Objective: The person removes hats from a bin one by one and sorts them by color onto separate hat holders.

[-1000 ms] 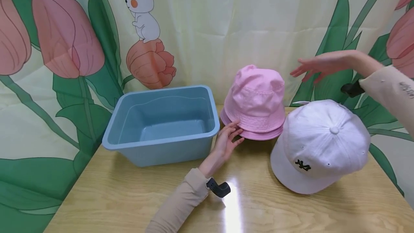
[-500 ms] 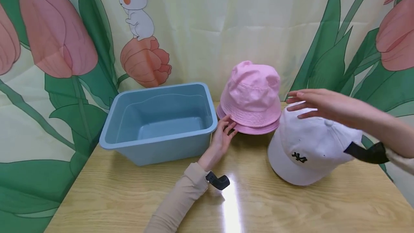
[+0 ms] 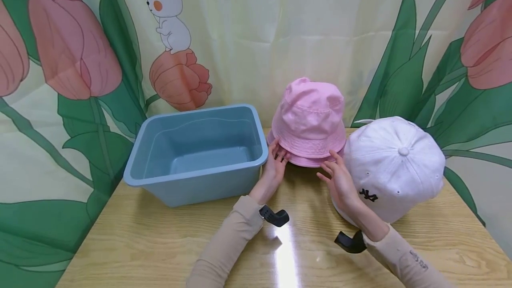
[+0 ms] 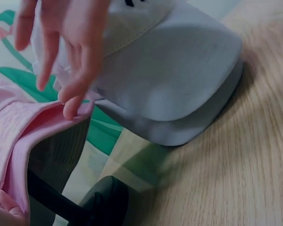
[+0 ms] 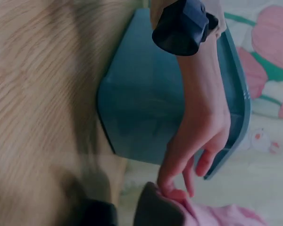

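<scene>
Pink bucket hats (image 3: pixel 312 114) are stacked beside the blue tub, one brim showing below another. My left hand (image 3: pixel 273 171) is at the left of the brims; in the right wrist view its fingers (image 5: pixel 167 176) bend and pinch the pink edge. My right hand (image 3: pixel 342 183) is at the right of the brims, with its fingers spread and loosely bent. In the left wrist view its fingertips (image 4: pixel 71 107) are at the brim of a bucket hat (image 4: pixel 14 136); whether they touch is unclear. White baseball caps (image 3: pixel 394 168), their peaks stacked, are just right of this hand.
A blue tub (image 3: pixel 200 173) stands left of the hats on the wooden table (image 3: pixel 160 243). In the left wrist view a black post with a rounded base (image 4: pixel 104 200) shows under the pink brim. A printed curtain (image 3: pixel 248 57) hangs close behind.
My right hand has come down from above the white caps, forward and left to the right side of the pink brims. My left hand has stayed at the left brim edge.
</scene>
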Motion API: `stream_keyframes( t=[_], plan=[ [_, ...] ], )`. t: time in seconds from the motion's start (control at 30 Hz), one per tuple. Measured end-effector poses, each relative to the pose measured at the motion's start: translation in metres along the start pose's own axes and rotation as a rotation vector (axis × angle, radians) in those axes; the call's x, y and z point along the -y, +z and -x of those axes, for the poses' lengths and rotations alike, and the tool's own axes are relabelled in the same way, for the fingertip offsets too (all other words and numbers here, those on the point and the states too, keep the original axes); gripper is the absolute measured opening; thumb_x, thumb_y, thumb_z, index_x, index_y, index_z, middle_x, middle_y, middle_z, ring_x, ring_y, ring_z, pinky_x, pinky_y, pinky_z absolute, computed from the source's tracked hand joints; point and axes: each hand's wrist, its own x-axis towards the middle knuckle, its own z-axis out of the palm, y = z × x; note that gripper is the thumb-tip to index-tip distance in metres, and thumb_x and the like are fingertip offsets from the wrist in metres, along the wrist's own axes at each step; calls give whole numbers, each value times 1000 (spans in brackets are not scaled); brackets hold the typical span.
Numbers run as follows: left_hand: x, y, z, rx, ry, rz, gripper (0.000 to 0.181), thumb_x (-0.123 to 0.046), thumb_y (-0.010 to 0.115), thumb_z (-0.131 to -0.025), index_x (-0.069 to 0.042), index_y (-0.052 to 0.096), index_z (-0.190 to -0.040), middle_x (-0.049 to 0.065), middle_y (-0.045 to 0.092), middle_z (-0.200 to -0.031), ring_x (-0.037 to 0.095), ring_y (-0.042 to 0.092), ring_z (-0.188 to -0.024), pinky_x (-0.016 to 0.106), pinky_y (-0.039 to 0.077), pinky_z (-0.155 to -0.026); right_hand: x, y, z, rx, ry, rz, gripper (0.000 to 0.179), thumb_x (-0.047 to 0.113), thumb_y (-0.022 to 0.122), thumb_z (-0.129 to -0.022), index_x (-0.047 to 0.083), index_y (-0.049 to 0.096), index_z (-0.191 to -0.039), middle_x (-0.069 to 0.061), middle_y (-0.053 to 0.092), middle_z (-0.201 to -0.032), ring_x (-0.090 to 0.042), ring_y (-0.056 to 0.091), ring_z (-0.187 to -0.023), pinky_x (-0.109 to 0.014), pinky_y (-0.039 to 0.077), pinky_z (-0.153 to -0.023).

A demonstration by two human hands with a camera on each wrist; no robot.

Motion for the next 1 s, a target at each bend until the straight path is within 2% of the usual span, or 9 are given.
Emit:
stream_keyframes(
  t=[0.1, 0.27, 0.33, 0.37, 0.43, 0.6, 0.8, 0.87, 1.0],
  plan=[
    [44, -47, -69, 65, 11, 47, 31, -28, 50, -86, -14, 57, -112, 0, 48, -111, 15, 49, -89, 27, 41, -72, -9, 5, -9, -82, -22, -109, 53, 8, 19, -93, 13, 1, -143, -6, 14, -131, -17, 26, -119, -21, 35, -88],
    [139, -147, -221, 142, -38, 131, 45, -37, 64, -73, -22, 58, -116, -3, 47, -117, 22, 52, -95, 37, 45, -72, -19, 11, -20, -137, -61, -347, 46, 1, 21, -92, 12, 21, -136, 4, 30, -100, -4, 37, -87, -18, 36, -79],
    [154, -166, -250, 153, -49, 132, 48, -38, 65, -72, -23, 57, -118, -3, 46, -120, 23, 52, -97, 39, 45, -73, -23, 12, -23, -144, -67, -424, 44, 0, 22, -92, 12, 24, -134, 5, 32, -98, -3, 39, -83, -18, 35, -78],
    [153, -169, -252, 153, -54, 129, 50, -39, 66, -72, -23, 57, -118, -3, 46, -121, 23, 52, -97, 39, 45, -74, -24, 13, -24, -147, -68, -448, 45, 0, 22, -92, 12, 24, -134, 5, 32, -99, -3, 40, -81, -18, 35, -77],
    [135, -157, -229, 124, -62, 125, 50, -39, 66, -72, -23, 57, -118, -2, 46, -118, 21, 51, -93, 37, 45, -75, -28, 14, -26, -147, -72, -470, 47, -1, 22, -92, 11, 21, -138, 5, 32, -98, -3, 39, -81, -18, 33, -76],
    [68, -101, -129, 79, -33, 87, 41, -32, 62, -79, -18, 58, -117, -1, 43, -102, 15, 49, -84, 30, 43, -75, -36, 15, -30, -138, -71, -453, 54, -1, 20, -91, 10, 10, -143, 7, 27, -114, -3, 36, -84, -18, 33, -72],
    [67, -99, -122, 93, -9, 90, 33, -29, 55, -85, -16, 58, -115, 2, 44, -105, 19, 51, -89, 33, 44, -76, -33, 13, -28, -106, -41, -383, 55, 2, 20, -92, 12, 7, -144, 7, 23, -116, -1, 37, -85, -19, 33, -76],
    [59, -91, -103, 72, -40, 82, 31, -27, 55, -84, -14, 57, -113, 2, 46, -106, 19, 51, -91, 33, 44, -76, -27, 12, -21, -91, -20, -309, 54, 2, 21, -92, 11, 6, -143, 6, 20, -122, -2, 37, -89, -19, 34, -81],
    [4, -40, -9, 30, -138, -92, 35, -20, 49, -85, -8, 53, -118, 5, 42, -116, 19, 48, -97, 29, 43, -77, -5, 11, 1, -48, -31, -84, 56, 4, 24, -93, 5, -1, -143, -5, 7, -140, -13, 30, -118, -18, 37, -87]
  ],
)
